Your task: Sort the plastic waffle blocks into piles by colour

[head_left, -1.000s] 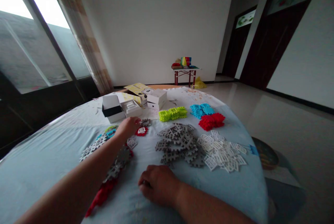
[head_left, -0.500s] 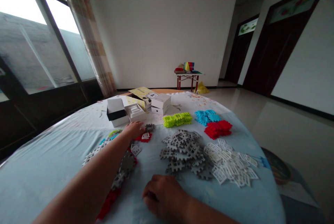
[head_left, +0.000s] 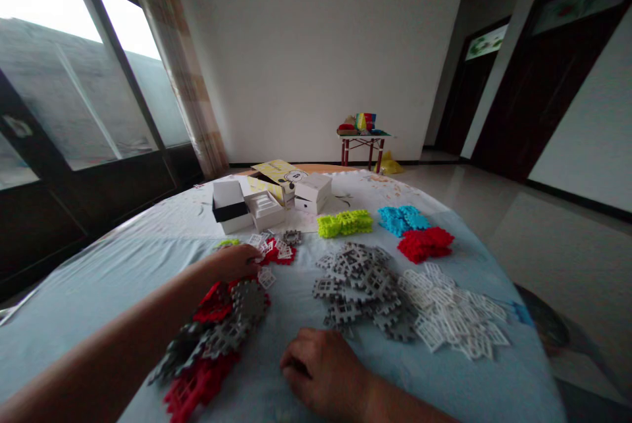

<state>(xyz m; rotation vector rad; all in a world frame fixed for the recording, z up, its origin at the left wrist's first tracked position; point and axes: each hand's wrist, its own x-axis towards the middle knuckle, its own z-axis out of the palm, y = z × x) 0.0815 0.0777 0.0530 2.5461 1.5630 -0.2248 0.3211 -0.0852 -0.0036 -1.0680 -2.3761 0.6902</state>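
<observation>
My left hand [head_left: 233,262] reaches forward over a strip of joined grey and red interlocking tiles [head_left: 217,331]. Its fingers are curled at small white tiles [head_left: 270,248] lying on a red one; what they grip is hidden. Near the table's front, my right hand [head_left: 323,370] rests knuckles up with the fingers curled under. Just beyond that hand lies a heap of loose grey tiles [head_left: 358,278], with a heap of white tiles [head_left: 457,318] to its right. Further back are stacks of lime-green tiles [head_left: 344,222], cyan tiles [head_left: 402,219] and red tiles [head_left: 425,243].
The round table has a pale blue cloth [head_left: 123,258]. White and black boxes [head_left: 232,207] and a yellow printed box [head_left: 276,173] stand at its far side. A small red-legged side table [head_left: 361,143] stands by the back wall. Dark doors are on the right.
My left hand has drawn back toward me and lower, and more small white tiles now show by the red one. My right hand has barely moved. The camera has shifted a little.
</observation>
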